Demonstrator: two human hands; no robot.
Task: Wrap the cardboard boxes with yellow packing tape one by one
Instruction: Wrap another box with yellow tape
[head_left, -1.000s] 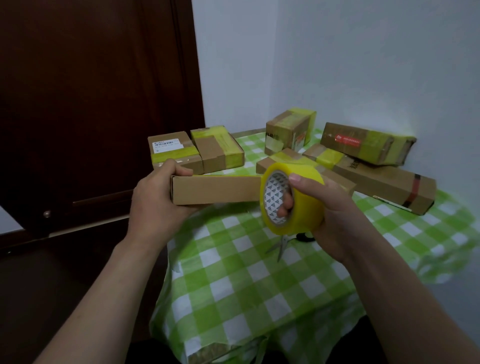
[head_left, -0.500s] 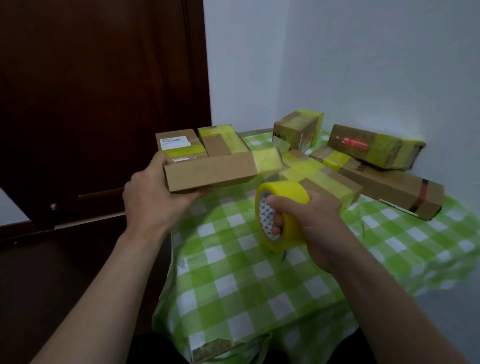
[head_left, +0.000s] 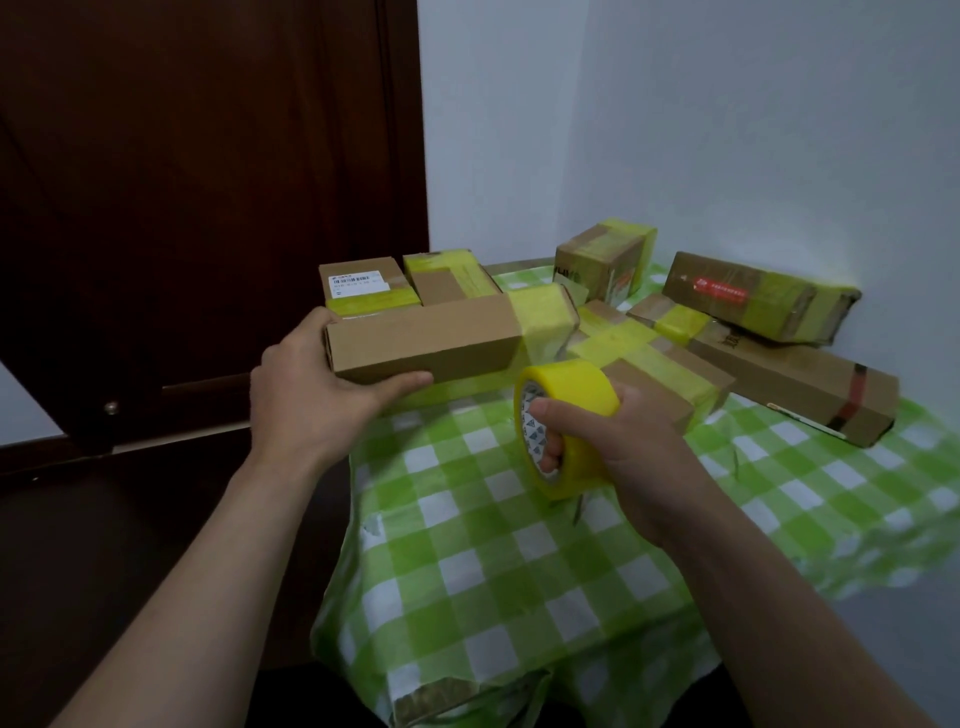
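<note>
Green-and-white checked cloth (head_left: 519, 571) covers the table, set into a corner between white walls (head_left: 727, 130) and a dark wooden door (head_left: 208, 182). Above the cloth's far left part, off the surface, the long cardboard box (head_left: 426, 343) is held roughly level. It is plain brown along most of its length, and its right end is banded in yellow tape (head_left: 540, 317). A pale yellow film shows between that end and the roll, but whether it is a stretched strip I cannot tell.

The left hand (head_left: 306, 395) grips the box's left end, thumb lying along the near lower edge and the other fingers hidden behind. The right hand (head_left: 623, 447) grips the yellow tape roll (head_left: 566, 384) just below and right of the box, with its fingers (head_left: 550, 457) curled into the core and the palm around the outer band.

Taped boxes crowd the far side. Two (head_left: 363, 291) sit just behind the held box, and others (head_left: 753, 296) are piled against the right wall, one (head_left: 660, 364) just behind the roll. Nearer the camera the cloth lies open to its draped front edge, and the left edge drops off beside the door.
</note>
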